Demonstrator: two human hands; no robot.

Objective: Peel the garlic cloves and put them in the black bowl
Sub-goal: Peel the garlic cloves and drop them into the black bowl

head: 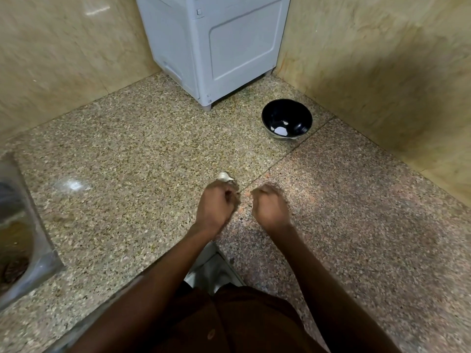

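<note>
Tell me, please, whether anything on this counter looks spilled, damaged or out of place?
Nothing stands out. The black bowl sits upright on the counter, and the left hand holds a garlic clove.

You have one garlic piece (225, 176), pale and papery with a small pointed tip, lying on the speckled counter at the fingertips of your left hand. The black bowl (287, 119) stands upright well beyond it to the right, near the corner, glossy inside. It holds a few white bits (279, 130) on its near side.
</note>
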